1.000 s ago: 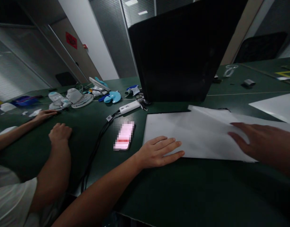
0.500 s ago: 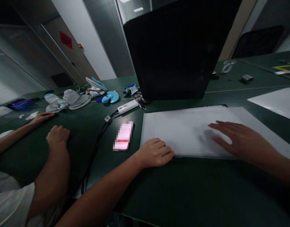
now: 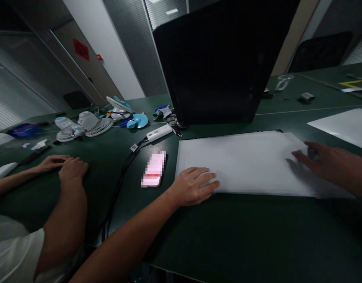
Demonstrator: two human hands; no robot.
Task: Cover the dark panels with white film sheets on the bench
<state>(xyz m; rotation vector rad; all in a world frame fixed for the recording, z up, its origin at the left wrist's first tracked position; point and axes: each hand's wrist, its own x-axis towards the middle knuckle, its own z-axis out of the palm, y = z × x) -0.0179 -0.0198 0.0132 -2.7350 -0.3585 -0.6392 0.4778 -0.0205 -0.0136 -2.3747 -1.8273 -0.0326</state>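
Note:
A white sheet [image 3: 242, 161] lies over a flat, dark-edged board or pad on the green table. My left hand [image 3: 195, 186] rests on its near left corner, palm down, fingers slightly apart and gripping nothing. Over the sheet's right part is my right hand [image 3: 331, 161], thumb and index finger apart, with a shadow beneath; its other fingers are partly hidden. Left of the sheet lies a phone [image 3: 154, 169] with a blurred pink screen.
Behind the sheet stands a large black monitor [image 3: 219, 67]. A white device [image 3: 159, 133] with black cables, small fans [image 3: 95, 124] and another person's hands [image 3: 71, 169] are at left. Another white sheet [image 3: 346, 125] and a tape roll [image 3: 283, 81] lie right.
My right hand has moved right, towards the sheet's right end. The fingers of my left hand have spread a little. The other person's far hand has come closer to their near one.

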